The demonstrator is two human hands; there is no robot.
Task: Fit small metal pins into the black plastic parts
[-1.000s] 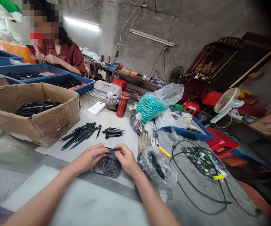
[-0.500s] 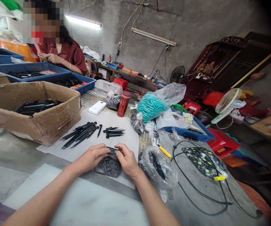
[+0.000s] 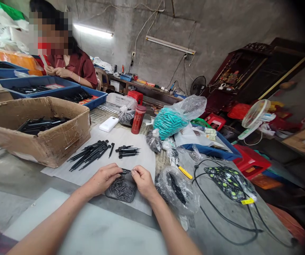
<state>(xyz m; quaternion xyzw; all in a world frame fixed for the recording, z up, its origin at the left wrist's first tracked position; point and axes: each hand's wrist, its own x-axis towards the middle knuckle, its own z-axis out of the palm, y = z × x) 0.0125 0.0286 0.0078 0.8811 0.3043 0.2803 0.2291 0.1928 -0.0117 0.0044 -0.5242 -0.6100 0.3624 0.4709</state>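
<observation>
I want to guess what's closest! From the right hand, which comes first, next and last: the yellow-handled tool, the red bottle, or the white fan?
1. The yellow-handled tool, just to the outer side of the right hand, on the table.
2. The red bottle, farther back on the table, beyond the white sheet.
3. The white fan, far off to the right, past the table's edge.

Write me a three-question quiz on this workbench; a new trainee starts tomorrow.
1. True or false: the left hand and right hand meet over the pile of small dark pins.
2. What lies in the cardboard box? A teal parts, B long black plastic pieces, C cables
3. What colour is the tumbler beside the white power bank?

Key: 1 true; 2 B; 3 red.
</observation>
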